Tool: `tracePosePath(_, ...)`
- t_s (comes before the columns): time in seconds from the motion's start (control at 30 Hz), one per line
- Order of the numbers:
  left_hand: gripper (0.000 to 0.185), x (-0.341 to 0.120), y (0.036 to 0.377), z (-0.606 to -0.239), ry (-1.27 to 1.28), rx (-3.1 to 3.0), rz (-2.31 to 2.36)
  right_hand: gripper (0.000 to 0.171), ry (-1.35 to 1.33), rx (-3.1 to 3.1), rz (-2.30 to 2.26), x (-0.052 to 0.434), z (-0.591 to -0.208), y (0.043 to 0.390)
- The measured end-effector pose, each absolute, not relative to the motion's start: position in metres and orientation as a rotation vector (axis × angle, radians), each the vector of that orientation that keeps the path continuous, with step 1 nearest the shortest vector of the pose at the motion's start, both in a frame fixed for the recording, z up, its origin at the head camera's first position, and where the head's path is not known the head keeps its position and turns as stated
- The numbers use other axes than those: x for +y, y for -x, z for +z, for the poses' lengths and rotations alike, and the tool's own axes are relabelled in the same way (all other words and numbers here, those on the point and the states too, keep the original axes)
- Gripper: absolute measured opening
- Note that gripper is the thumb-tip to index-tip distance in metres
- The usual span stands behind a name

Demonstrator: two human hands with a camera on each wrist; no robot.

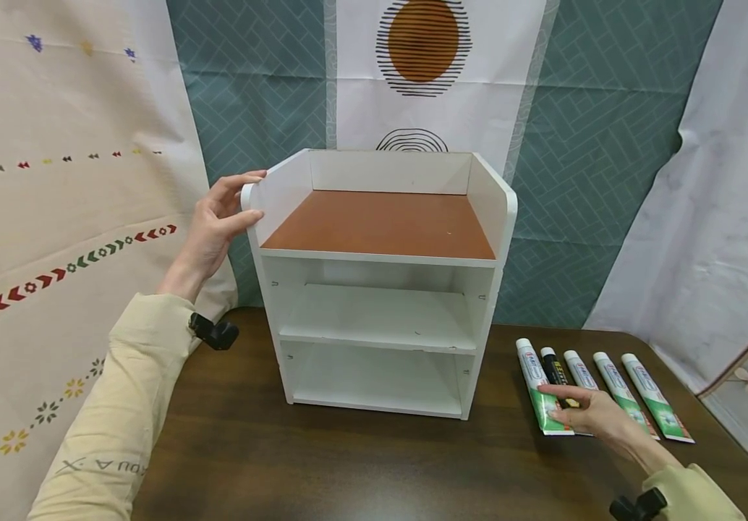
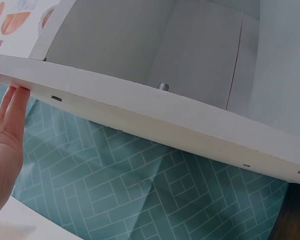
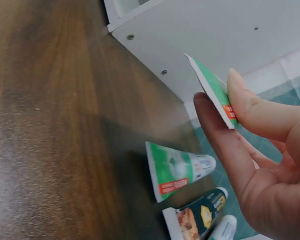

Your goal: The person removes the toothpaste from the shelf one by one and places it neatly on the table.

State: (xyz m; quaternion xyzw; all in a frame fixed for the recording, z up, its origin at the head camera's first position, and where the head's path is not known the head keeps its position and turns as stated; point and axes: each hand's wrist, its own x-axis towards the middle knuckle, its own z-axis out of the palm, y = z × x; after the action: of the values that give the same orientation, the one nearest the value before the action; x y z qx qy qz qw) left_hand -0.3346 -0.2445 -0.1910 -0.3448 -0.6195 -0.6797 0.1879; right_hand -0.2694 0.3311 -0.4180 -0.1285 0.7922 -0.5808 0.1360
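**Right hand pinches a tube's crimped end, row lying at four o'clock from the shelf**

The right hand [image 1: 592,414] is over the row of five toothpaste tubes on the dark brown wooden bench [image 1: 348,470], at about four o'clock from the white three-tier wooden shelf unit with the brown top board [image 1: 380,289]. In the right wrist view, its fingers [image 3: 250,107] and thumb pinch the flat crimped end of a green-and-white toothpaste tube [image 3: 215,90], which is raised off the bench. The other tubes lie below, including another green-and-white tube [image 3: 177,172] and the black tube with yellow print [image 3: 197,215]. Every tube's long axis runs roughly from eleven to five o'clock, caps toward the back curtain, crimped ends toward the person. The shelf openings lie at about ten o'clock from the pinching fingers.

The left hand [image 1: 218,224] is at the shelf unit's upper left corner, at nine o'clock. Its fingers are fairly straight and rest against the side panel's edge, thumb in front.

The right hand is much the nearer to the tubes.
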Motion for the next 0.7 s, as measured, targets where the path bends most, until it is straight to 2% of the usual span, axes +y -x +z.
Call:
tracePosePath(0.3,0.04,-0.245,0.335,-0.192,0.961,-1.755,-1.902,0.047,0.301,2.315,-1.668,0.353,-0.423,0.266)
tracePosePath(0.57,0.04,-0.246,0.334,-0.196,0.979,-1.733,-1.92,0.047,0.217,2.425,-1.526,0.403,-0.412,0.265)
tracePosePath(0.7,0.04,-0.247,0.335,-0.197,0.973,-1.73,-1.924,0.04,0.163,2.462,-1.494,0.431,-0.41,0.266)
